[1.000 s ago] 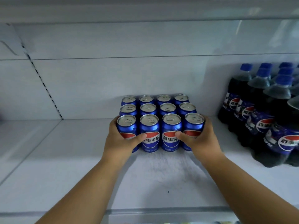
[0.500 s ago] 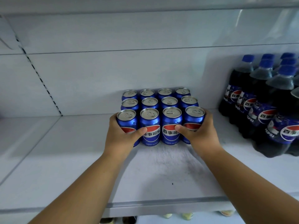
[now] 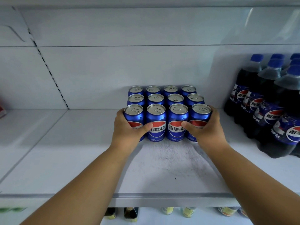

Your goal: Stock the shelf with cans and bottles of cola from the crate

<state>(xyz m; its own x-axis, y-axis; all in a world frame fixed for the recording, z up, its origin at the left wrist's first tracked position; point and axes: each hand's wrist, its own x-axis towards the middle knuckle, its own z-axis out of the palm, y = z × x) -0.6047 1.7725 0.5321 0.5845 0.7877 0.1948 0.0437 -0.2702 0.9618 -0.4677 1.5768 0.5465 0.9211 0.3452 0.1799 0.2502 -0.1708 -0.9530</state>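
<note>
Cola cans, block of twelve, on white shelf [image 3: 68,163], held at both ends of the front row.

Cans [image 3: 165,109] stand upright in three rows of four, back row against the shelf's rear wall. Left hand [image 3: 128,132] curls round the front-left can, thumb reaching the next can's label; right hand [image 3: 204,132] curls round the front-right can likewise. Cola bottles [image 3: 266,104], blue caps, grouped toward the shelf's right edge, apart from the cans.
</note>
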